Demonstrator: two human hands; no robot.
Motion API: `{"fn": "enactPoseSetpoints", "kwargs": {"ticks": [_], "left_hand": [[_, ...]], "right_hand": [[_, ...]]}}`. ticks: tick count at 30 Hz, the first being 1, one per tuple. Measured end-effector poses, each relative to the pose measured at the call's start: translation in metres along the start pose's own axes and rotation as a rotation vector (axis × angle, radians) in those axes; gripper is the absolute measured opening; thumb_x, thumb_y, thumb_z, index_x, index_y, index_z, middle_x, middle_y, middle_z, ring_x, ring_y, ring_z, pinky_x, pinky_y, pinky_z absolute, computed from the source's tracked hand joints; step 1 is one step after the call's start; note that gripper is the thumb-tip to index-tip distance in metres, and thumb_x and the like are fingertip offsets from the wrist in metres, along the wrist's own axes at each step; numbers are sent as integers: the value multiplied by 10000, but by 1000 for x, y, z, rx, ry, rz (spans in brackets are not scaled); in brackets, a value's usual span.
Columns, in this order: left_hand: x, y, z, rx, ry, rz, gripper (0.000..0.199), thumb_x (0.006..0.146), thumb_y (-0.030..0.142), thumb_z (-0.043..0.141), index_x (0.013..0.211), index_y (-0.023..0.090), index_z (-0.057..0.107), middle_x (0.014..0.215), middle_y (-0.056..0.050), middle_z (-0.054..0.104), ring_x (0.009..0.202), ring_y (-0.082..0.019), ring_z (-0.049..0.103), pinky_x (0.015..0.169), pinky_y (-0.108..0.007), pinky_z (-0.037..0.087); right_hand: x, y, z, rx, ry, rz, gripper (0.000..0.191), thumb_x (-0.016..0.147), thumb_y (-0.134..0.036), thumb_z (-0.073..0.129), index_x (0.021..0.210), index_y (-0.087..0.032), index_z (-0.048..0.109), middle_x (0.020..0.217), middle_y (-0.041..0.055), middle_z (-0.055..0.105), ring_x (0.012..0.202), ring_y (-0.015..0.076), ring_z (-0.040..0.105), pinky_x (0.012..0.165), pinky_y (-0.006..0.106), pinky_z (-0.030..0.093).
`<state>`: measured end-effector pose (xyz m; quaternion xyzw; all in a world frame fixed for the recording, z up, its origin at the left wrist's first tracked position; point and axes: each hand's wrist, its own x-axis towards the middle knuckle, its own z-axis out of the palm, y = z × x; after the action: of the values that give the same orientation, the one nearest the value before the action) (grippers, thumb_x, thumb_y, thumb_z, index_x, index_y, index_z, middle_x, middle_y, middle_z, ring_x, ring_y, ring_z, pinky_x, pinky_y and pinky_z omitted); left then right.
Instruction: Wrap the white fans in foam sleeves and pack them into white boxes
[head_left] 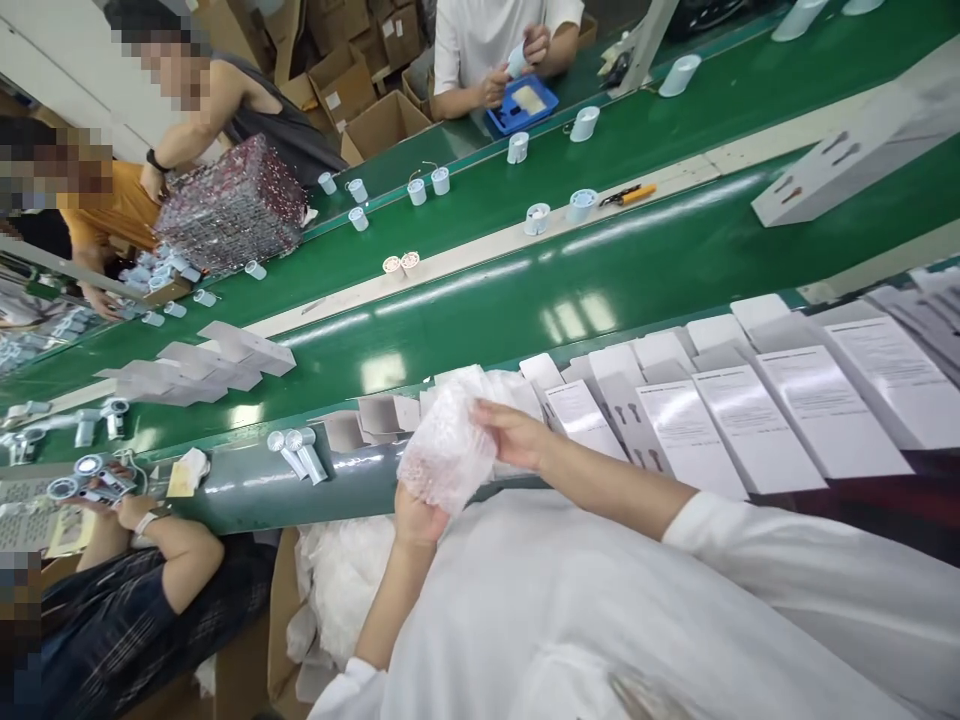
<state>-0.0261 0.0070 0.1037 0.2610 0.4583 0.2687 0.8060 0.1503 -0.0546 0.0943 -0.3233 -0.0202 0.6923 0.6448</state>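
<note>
A translucent bubble wrap bag (448, 435) is held up in front of my body, over the near edge of the green work surface. My left hand (420, 515) grips it from below, its fingers partly hidden behind the plastic. On the bag's right side, my right hand (514, 432) has thumb and fingers closed on the edge. Whether anything is inside the bag I cannot make out. Two pale blue devices with round heads and tubular handles (306, 455) lie to the left. Just right of my hands, white printed cartons (679, 425) stand in a row with their flaps up.
Beyond runs a green conveyor belt (480, 310). Flat white boxes (225, 360) lie on it at left, and a tall white carton (817, 175) at right. A box of white plastic bags (349, 575) sits below. Co-workers sit at left and across; one holds several devices (97, 480).
</note>
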Motion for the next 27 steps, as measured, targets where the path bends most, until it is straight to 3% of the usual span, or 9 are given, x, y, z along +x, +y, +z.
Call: {"fn": "enactPoseSetpoints", "kwargs": {"ticks": [6,10,11,13,15,17,21,23,27], "left_hand": [[-19,13,-33,195,184,265,181,615,244,770,735,193,644,672,20,628,604,-119,568,633,-246,483],[-59,46,-60,606,456,663,139,695,227,717,825,189,688,808,-9,655,769,-156,595,744,-249,462],[-70,53,-65,693,530,763,162,696,215,719,854,195,697,847,-16,662,818,-167,597,782,-251,454],[-84,60,-70,781,617,860,184,680,201,732,862,203,702,844,-23,661,831,-178,596,803,-257,446],[-87,57,-72,780,597,803,153,668,196,733,813,199,687,760,-13,640,744,-167,587,743,-253,449],[-79,46,-74,726,539,647,126,663,187,724,761,189,645,684,6,606,650,-143,558,654,-237,439],[-61,27,-98,504,561,415,175,699,242,692,671,176,532,605,37,536,551,-98,481,544,-202,389],[-58,27,-117,433,546,342,221,703,288,697,662,173,514,588,44,517,523,-86,457,513,-192,371],[-44,55,-160,443,195,120,241,612,274,782,721,159,599,631,17,588,549,-100,513,537,-206,412]], "right_hand": [[4,-16,4,-104,225,-208,377,596,-307,835,879,-216,603,748,-34,617,656,114,558,658,264,467],[-8,1,13,-480,475,-413,301,716,-424,755,735,-210,544,678,-35,518,613,104,468,591,247,426],[-10,9,19,-564,402,-397,287,745,-442,728,780,-216,554,705,-29,523,622,106,474,578,241,427],[-9,32,35,-668,18,-205,363,747,-453,727,990,-238,565,867,0,569,691,115,531,569,233,449],[1,59,53,-713,-378,34,674,655,-412,811,1219,-265,474,1102,51,549,837,136,580,597,228,484],[18,88,67,-749,-512,139,817,599,-368,850,1281,-259,413,1176,73,512,922,147,581,646,236,507],[45,133,79,-756,-509,230,485,748,-409,727,1128,-194,517,924,21,568,794,120,581,648,249,507],[50,148,80,-721,-583,262,538,687,-369,785,1129,-197,532,974,34,587,892,146,588,694,254,519],[59,162,80,-750,-356,299,418,698,-386,756,1004,-187,551,845,6,578,740,130,581,569,234,514]]}}
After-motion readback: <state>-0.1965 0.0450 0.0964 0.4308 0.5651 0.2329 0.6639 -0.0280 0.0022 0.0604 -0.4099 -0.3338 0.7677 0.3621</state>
